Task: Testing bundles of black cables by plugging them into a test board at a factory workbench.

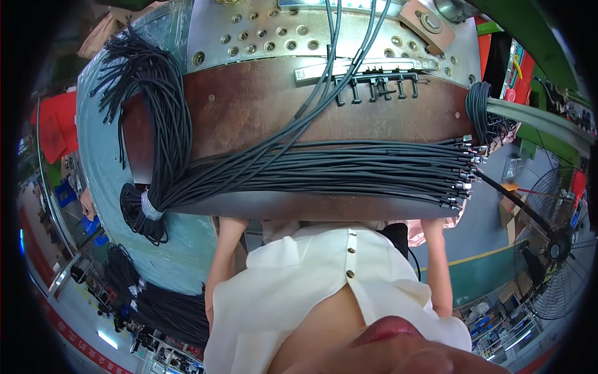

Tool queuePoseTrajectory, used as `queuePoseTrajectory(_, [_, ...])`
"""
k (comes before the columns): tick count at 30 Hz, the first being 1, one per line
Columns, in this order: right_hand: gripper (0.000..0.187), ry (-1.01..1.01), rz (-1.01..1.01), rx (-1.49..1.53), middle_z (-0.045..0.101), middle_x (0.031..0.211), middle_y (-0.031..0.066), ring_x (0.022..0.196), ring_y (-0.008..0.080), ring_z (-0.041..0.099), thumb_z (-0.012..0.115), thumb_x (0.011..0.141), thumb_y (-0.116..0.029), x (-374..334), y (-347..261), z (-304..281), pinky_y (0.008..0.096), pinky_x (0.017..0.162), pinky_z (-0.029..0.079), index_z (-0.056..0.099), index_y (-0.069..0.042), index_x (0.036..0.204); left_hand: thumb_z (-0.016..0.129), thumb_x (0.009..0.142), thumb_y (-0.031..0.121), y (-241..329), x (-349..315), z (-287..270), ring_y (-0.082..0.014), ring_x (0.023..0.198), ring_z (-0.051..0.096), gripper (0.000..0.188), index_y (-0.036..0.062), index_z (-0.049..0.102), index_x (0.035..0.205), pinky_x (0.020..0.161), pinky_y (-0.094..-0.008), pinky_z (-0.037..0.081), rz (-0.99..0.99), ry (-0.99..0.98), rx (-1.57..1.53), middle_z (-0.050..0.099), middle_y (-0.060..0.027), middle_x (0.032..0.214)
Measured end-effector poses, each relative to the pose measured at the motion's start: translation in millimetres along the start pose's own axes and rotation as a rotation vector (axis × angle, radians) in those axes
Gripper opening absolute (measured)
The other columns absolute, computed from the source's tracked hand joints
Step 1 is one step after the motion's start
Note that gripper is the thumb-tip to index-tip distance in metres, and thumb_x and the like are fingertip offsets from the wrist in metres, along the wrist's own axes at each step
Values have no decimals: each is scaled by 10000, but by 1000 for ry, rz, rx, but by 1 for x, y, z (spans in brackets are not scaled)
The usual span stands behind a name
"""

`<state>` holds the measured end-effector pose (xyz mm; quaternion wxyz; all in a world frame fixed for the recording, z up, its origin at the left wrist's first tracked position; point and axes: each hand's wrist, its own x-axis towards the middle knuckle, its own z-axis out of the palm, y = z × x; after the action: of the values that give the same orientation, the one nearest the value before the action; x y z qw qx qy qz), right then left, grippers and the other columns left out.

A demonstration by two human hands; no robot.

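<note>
A long bundle of black cables (349, 165) lies across the brown board (261, 100) in front of me, its metal-tipped connector ends (464, 181) lined up at the right. White tape (149, 206) wraps the bundle at the left, where the cables loop and fan out. Several cables cross over it and run up to the far edge of the machine. My left hand (232, 223) is at the board's near edge by the taped end, and my right hand (433, 224) is at the same edge below the connectors. The board hides the fingers of both.
Behind the board stands a perforated metal plate (274, 31) with a bar of black moulded parts (377, 84). A coiled cable bundle (478, 112) hangs on a rail at the right, near a black fan (554, 249). More dark cables (168, 305) lie at the lower left.
</note>
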<state>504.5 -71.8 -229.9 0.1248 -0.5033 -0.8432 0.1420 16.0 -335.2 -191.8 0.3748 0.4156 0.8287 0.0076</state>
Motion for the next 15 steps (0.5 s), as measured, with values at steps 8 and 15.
queuePoseTrajectory(8, [293, 60, -10, 140, 640, 1075, 203, 994, 370, 600, 612, 860, -102, 33, -38, -1, 432, 884, 476, 604, 35, 1120, 432, 970, 211, -4, 24, -9, -268, 1136, 536, 326, 45, 547, 1226, 986, -379, 419, 78, 176, -77, 577, -154, 1238])
queuePoseTrajectory(15, [310, 216, -41, 299, 619, 1096, 182, 1021, 329, 582, 617, 852, 1, 53, -63, -1, 403, 928, 450, 568, 48, 1155, 491, 942, 184, -14, 42, 5, -296, 1056, 575, 283, 16, 610, 1136, 952, -367, 432, 95, 344, -632, 623, -172, 1160])
